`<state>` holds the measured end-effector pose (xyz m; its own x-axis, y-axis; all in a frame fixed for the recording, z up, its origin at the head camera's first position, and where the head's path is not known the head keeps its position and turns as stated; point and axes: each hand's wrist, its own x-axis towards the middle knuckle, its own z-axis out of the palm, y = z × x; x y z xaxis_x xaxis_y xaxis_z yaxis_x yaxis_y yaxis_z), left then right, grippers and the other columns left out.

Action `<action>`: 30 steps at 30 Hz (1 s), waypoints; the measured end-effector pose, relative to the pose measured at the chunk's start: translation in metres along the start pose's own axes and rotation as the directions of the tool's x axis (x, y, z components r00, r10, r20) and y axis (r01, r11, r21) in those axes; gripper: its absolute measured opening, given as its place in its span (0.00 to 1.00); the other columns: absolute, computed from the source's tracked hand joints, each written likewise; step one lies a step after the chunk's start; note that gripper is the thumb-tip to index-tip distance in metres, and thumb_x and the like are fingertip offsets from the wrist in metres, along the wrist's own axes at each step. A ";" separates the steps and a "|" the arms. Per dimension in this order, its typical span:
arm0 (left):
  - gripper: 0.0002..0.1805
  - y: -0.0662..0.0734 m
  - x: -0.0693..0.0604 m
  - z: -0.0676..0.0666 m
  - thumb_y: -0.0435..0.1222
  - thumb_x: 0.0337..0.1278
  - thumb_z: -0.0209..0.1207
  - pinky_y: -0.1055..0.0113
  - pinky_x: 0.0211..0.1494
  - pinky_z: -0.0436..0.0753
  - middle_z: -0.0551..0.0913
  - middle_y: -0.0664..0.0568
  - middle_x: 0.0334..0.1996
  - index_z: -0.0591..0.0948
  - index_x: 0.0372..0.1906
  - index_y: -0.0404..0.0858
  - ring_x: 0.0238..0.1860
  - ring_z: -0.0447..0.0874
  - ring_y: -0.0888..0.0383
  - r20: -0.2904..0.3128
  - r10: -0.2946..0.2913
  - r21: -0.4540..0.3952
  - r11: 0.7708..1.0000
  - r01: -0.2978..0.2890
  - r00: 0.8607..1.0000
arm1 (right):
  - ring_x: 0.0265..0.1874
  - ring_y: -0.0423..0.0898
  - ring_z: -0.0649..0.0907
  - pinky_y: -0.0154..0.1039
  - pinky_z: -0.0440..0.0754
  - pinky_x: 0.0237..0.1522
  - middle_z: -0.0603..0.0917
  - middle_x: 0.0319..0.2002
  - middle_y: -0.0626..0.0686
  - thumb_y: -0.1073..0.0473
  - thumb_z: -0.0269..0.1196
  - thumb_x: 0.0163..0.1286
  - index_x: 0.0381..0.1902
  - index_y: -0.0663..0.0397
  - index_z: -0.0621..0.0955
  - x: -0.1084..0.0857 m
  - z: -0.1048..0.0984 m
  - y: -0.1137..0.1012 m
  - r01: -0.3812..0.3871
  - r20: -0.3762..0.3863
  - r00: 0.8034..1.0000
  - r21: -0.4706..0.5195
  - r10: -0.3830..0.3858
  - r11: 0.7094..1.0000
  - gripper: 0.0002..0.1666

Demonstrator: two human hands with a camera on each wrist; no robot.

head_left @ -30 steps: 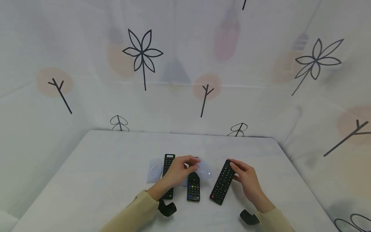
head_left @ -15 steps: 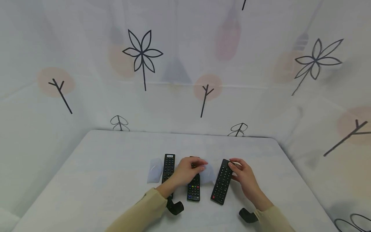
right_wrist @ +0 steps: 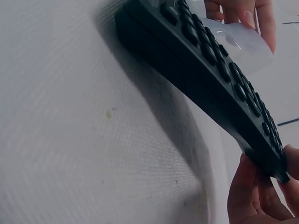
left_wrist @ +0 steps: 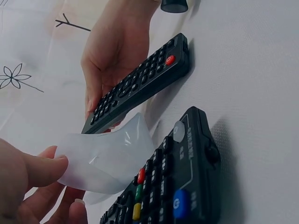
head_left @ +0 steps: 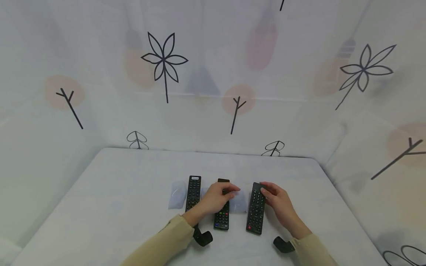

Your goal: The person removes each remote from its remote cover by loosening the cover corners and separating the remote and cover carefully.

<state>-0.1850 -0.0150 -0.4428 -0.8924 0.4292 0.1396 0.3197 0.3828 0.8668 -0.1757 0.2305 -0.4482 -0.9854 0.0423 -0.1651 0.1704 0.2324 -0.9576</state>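
My left hand (head_left: pixel 216 198) reaches over the middle black remote control (head_left: pixel 222 221). Its thumb and fingers pinch a soft, translucent plastic piece (left_wrist: pixel 105 161), like a thin pouch or sleeve, seen in the left wrist view. Another black remote control (head_left: pixel 255 210), with a red button, is gripped at its far end by my right hand (head_left: pixel 282 203). In the right wrist view, thumb and fingers hold that end (right_wrist: pixel 266 154) raised off the cloth. The translucent piece lies just left of this remote; whether they touch, I cannot tell.
Left of my left hand lies a third black remote control (head_left: pixel 193 190), partly under the forearm. Beside it is another translucent plastic piece (head_left: pixel 178 194). A white cloth covers the table (head_left: pixel 133 192), with a printed curtain (head_left: pixel 199 122) behind it. Black wrist-camera mounts (head_left: pixel 203 238) hang below both wrists.
My left hand has moved right, bringing the translucent piece towards the right-hand remote. That remote has turned to stand straighter in the head view, and my right hand has shifted slightly left.
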 end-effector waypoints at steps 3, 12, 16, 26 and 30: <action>0.13 0.001 0.000 0.001 0.31 0.67 0.60 0.66 0.54 0.77 0.86 0.60 0.47 0.86 0.51 0.45 0.50 0.80 0.64 0.009 -0.005 -0.020 1.000 0.006 1.000 | 0.64 0.57 0.71 0.52 0.71 0.64 0.68 0.68 0.64 0.60 0.54 0.78 0.71 0.59 0.68 0.002 0.000 0.002 -0.007 0.001 1.000 0.001 0.007 1.000 0.26; 0.15 -0.001 0.001 0.005 0.31 0.66 0.60 0.63 0.58 0.76 0.85 0.58 0.51 0.84 0.55 0.43 0.56 0.79 0.61 -0.008 -0.020 -0.009 1.000 0.020 1.000 | 0.68 0.61 0.68 0.56 0.66 0.67 0.63 0.71 0.67 0.64 0.54 0.74 0.74 0.61 0.62 0.008 0.001 0.005 -0.047 0.020 0.999 0.035 0.046 0.998 0.32; 0.15 -0.001 0.001 0.007 0.29 0.65 0.60 0.61 0.58 0.76 0.85 0.56 0.52 0.84 0.55 0.41 0.57 0.79 0.58 -0.016 -0.001 0.003 1.000 0.001 1.000 | 0.65 0.58 0.70 0.52 0.69 0.65 0.63 0.71 0.64 0.66 0.53 0.73 0.74 0.61 0.64 0.009 0.001 0.005 -0.038 0.022 0.999 0.014 0.038 0.999 0.32; 0.16 0.001 0.001 0.007 0.30 0.63 0.62 0.66 0.49 0.79 0.84 0.53 0.54 0.84 0.56 0.38 0.48 0.81 0.57 -0.022 -0.028 -0.034 0.999 0.027 0.999 | 0.64 0.58 0.71 0.52 0.72 0.63 0.63 0.72 0.62 0.64 0.55 0.74 0.74 0.58 0.65 0.016 0.005 0.004 -0.014 0.014 1.000 -0.027 0.014 1.000 0.31; 0.15 0.001 0.001 0.007 0.30 0.63 0.64 0.67 0.48 0.79 0.85 0.54 0.52 0.84 0.54 0.38 0.47 0.82 0.59 -0.031 -0.039 -0.034 0.999 0.038 0.999 | 0.64 0.58 0.71 0.52 0.73 0.62 0.65 0.72 0.61 0.63 0.56 0.74 0.73 0.57 0.67 0.019 0.007 0.002 -0.013 0.009 1.000 -0.044 0.014 0.999 0.31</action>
<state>-0.1836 -0.0085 -0.4453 -0.9136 0.3883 0.1209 0.2749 0.3704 0.8873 -0.1937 0.2247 -0.4552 -0.9829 0.0370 -0.1802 0.1833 0.2743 -0.9440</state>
